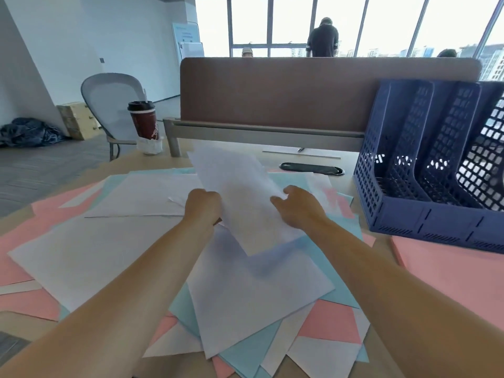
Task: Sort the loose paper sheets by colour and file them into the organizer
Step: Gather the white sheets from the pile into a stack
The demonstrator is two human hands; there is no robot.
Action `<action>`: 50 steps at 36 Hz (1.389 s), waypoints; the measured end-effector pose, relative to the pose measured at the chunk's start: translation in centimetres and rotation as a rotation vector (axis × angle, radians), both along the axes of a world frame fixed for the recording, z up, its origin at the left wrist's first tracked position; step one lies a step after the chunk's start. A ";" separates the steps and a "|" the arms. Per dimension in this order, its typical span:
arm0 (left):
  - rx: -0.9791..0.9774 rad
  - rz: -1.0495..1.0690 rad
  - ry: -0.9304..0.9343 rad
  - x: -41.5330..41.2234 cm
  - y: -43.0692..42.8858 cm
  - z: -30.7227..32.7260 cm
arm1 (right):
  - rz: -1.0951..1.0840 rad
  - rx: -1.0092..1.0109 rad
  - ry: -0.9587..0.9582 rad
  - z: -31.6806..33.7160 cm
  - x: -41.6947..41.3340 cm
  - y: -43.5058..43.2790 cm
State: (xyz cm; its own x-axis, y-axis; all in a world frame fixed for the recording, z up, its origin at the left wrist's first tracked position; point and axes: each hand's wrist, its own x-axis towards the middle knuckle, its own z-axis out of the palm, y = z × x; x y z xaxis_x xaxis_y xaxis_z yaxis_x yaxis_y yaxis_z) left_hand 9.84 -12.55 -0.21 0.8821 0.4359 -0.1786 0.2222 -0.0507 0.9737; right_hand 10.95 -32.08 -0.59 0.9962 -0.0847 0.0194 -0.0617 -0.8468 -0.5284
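Desk, pale wood, with a brown partition screen running along its far edge. Most of the near surface is covered by a spread of loose sheets: pink, light blue and white, overlapping at all angles, with white ones mostly on top at left and centre. Blue mesh organizer stands at the right of the desk, upright, its slanted dividers forming several slots that open toward the person. A squared pink stack lies just in front of its base, touching it; whether it runs under the organizer, cannot tell. Grey chair beyond the desk's far left corner. A bundle of white sheets is held tilted above the middle of the spread, far end raised, near corner dipping toward the papers below, well left of the organizer. Left hand has its fingers curled round the bundle's left edge. Right hand pinches the right edge between thumb and fingers. Both forearms are bare. A dark-lidded red paper cup stands at the far left by the partition's end. A black oval cable grommet is set into the desk just left of the organizer. A pen lies behind it, close to the partition.
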 end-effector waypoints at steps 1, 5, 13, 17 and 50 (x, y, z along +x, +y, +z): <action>0.014 -0.003 0.006 -0.2 0.4 0.1 | 0.023 -0.019 0.021 -0.2 0.3 0.6; 0.123 -0.003 0.029 -1.3 1.7 0.3 | 0.067 -0.112 0.114 -1.0 0.9 2.5; -0.213 0.048 0.000 -2.2 2.3 0.6 | 0.089 -0.185 0.101 -2.3 0.9 4.2; -0.269 0.042 0.015 -2.2 2.0 0.9 | 0.089 -0.231 0.099 -2.2 0.6 4.3; 0.230 -0.108 0.059 -5.3 7.5 1.6 | -0.009 0.019 0.013 0.8 -2.1 4.7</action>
